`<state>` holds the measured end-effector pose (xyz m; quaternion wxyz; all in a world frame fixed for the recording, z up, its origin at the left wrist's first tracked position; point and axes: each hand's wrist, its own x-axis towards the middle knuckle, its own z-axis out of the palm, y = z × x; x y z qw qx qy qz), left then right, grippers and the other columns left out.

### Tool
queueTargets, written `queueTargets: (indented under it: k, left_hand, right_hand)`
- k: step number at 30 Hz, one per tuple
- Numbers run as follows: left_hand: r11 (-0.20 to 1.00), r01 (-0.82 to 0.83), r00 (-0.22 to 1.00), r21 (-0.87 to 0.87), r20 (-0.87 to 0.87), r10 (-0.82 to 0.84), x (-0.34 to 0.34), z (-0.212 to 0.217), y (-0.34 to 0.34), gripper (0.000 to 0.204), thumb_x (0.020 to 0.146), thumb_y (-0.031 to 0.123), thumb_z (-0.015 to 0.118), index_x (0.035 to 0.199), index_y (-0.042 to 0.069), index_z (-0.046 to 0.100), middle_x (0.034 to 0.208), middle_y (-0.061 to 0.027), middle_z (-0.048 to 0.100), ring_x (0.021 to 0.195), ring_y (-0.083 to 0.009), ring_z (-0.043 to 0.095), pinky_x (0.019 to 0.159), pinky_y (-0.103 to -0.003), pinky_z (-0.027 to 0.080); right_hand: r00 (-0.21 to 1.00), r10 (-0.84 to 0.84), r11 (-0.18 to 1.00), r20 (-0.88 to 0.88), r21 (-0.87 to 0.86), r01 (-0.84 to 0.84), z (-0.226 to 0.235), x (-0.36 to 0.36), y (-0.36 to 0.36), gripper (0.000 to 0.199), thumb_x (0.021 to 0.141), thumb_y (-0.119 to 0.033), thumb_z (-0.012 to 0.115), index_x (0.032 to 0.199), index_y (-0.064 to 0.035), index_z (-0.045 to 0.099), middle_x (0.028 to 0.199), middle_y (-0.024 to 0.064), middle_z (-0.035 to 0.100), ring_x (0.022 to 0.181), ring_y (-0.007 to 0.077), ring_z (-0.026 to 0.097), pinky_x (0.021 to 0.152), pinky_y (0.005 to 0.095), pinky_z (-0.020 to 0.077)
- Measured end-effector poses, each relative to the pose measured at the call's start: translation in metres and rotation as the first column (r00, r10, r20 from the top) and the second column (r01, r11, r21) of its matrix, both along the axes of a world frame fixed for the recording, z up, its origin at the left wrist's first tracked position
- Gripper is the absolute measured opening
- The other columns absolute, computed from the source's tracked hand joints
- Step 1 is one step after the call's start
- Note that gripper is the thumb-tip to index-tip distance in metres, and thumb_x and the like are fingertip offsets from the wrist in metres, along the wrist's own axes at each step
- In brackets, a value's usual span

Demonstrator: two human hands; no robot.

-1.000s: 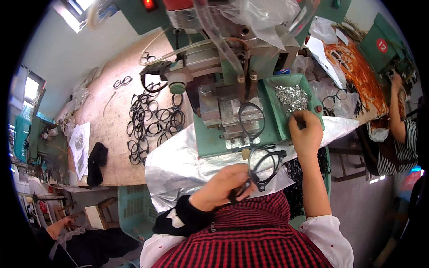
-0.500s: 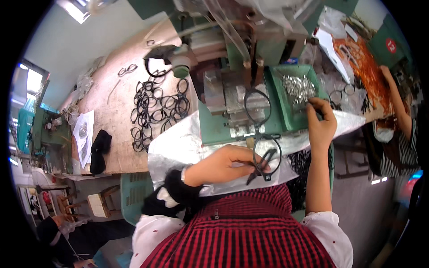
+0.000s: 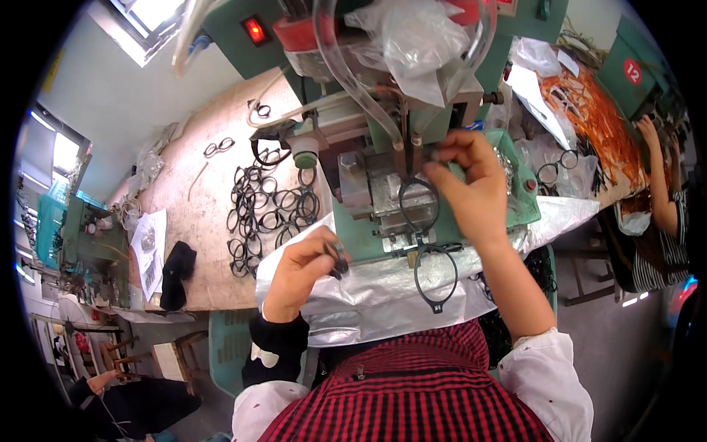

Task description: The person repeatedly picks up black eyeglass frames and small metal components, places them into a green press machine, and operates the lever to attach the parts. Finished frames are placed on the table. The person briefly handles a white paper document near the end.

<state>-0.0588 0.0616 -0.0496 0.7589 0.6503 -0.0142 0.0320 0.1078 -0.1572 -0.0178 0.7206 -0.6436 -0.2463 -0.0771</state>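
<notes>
A black eyeglass frame [image 3: 436, 291] stands on end at the front of the machine's metal fixture [image 3: 390, 188], one round rim over the fixture and the other hanging toward me over the silvery sheet. Beside the two copper-coloured rods [image 3: 407, 156], my right hand [image 3: 477, 188] is closed, thumb and fingertips together. Whatever it pinches is too small to make out. My left hand [image 3: 294, 276] is closed around a small black piece [image 3: 337, 261], left of the eyeglass frame and above the silvery sheet [image 3: 353, 302]. Its exact kind is unclear.
Many black round frames [image 3: 269, 210] lie heaped on the wooden table at left, with a black cloth item [image 3: 177, 276] nearer. A green tray [image 3: 524, 210] of small metal parts stands at right. Clear hoses hang above the fixture. Another person's arm [image 3: 658, 177] shows far right.
My right hand has moved left from the green tray to the rods. My left hand has drawn back left from the eyeglass frame with the black piece. The view has shifted slightly.
</notes>
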Motion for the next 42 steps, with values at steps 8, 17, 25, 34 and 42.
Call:
queueTargets:
  k: [8, 17, 25, 34, 42]
  left_hand:
    - [0.874, -0.481, 0.849, -0.072, 0.209, 0.485, 0.017, -0.001, -0.001, 0.011, 0.098, 0.008, 0.05, 0.108, 0.004, 0.051, 0.097, -0.0099, 0.058, 0.086, -0.0187, 0.058, 0.079, -0.035, 0.051]
    - [0.825, -0.558, 0.571, 0.088, 0.762, 0.304, 0.059, 0.106, -0.036, 0.016, 0.087, -0.007, 0.059, 0.1, -0.001, 0.053, 0.095, -0.0157, 0.065, 0.083, -0.0191, 0.066, 0.073, -0.026, 0.05]
    - [0.455, -0.7, 0.357, 0.551, 0.821, -0.445, 0.069, 0.049, -0.068, 0.016, 0.068, 0.008, 0.069, 0.083, 0.009, 0.062, 0.102, -0.007, 0.066, 0.08, -0.0224, 0.063, 0.069, -0.033, 0.058]
    - [0.462, -0.7, 0.366, 0.545, 0.829, -0.423, 0.069, 0.038, -0.067, 0.017, 0.067, 0.007, 0.075, 0.081, 0.007, 0.065, 0.099, -0.0072, 0.07, 0.069, -0.0234, 0.061, 0.065, -0.034, 0.058]
    - [0.274, -0.683, 0.637, 0.677, 0.736, -0.232, 0.011, 0.02, -0.017, 0.027, 0.072, 0.008, 0.075, 0.096, 0.007, 0.066, 0.115, -0.0114, 0.067, 0.088, -0.0306, 0.065, 0.082, -0.045, 0.054]
  right_hand:
    - [0.958, 0.143, 0.975, -0.25, 0.201, -0.093, -0.002, -0.014, 0.011, 0.043, 0.08, 0.005, 0.068, 0.119, 0.0012, 0.052, 0.089, 0.003, 0.064, 0.089, 0.0088, 0.058, 0.087, 0.023, 0.0434]
    - [0.962, 0.17, 0.975, -0.216, 0.178, -0.133, 0.027, -0.039, 0.009, 0.053, 0.079, 0.006, 0.065, 0.129, 0.0007, 0.048, 0.107, 0.008, 0.065, 0.1, 0.015, 0.06, 0.095, 0.0272, 0.0422]
    - [0.923, -0.385, 0.917, 0.025, -0.104, 0.386, -0.012, 0.013, -0.054, 0.043, 0.082, 0.003, 0.063, 0.124, -0.0046, 0.058, 0.107, 0.0059, 0.063, 0.096, 0.0129, 0.059, 0.086, 0.0274, 0.0467]
    - [0.814, -0.176, 0.497, 0.554, -0.664, 0.559, -0.052, 0.016, -0.024, 0.01, 0.069, -0.013, 0.073, 0.078, -0.0119, 0.073, 0.127, 0.0141, 0.059, 0.125, 0.0321, 0.049, 0.091, 0.045, 0.0475]
    - [0.799, -0.08, 0.32, 0.596, -0.744, 0.587, -0.08, 0.04, -0.003, 0.01, 0.071, -0.008, 0.064, 0.076, -0.0122, 0.072, 0.113, 0.0107, 0.063, 0.122, 0.0304, 0.053, 0.078, 0.0441, 0.0488]
